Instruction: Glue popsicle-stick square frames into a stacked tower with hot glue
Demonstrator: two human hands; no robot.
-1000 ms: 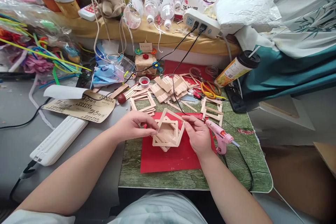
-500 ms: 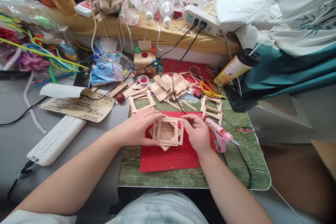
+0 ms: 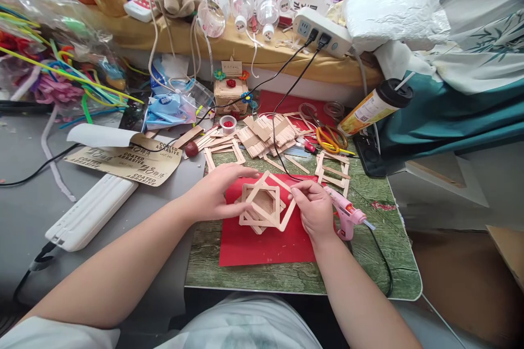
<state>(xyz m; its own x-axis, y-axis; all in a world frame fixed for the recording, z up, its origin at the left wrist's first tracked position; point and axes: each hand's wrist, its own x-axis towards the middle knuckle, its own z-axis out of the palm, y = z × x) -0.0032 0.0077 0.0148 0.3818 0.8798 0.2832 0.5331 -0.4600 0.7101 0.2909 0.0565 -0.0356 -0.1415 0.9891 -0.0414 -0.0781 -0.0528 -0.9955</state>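
Observation:
My right hand (image 3: 314,208) pinches the right corner of a square frame of craft sticks (image 3: 288,215). That frame is turned like a diamond and overlaps a stack of similar stick frames (image 3: 257,223), which lies on a red sheet of paper (image 3: 266,253). At the stack's left side, my left hand (image 3: 215,193) has its thumb and fingers spread apart. Its thumb tip is by the diamond frame's left corner; whether it touches is hard to tell. Beside my right hand lies a pink glue gun (image 3: 347,215).
Loose craft sticks (image 3: 262,139) are piled behind the paper, with orange-handled scissors (image 3: 327,139) to their right. Another stick frame (image 3: 333,172) lies near the glue gun. A black cord (image 3: 275,125) crosses the work area. Sandpaper (image 3: 126,161) is at left, a drink cup (image 3: 374,106) at right.
The upper stick frame has turned from square-on to a diamond and shifted right with my right hand. My left hand's fingers have opened away from the frames. The view has shifted slightly.

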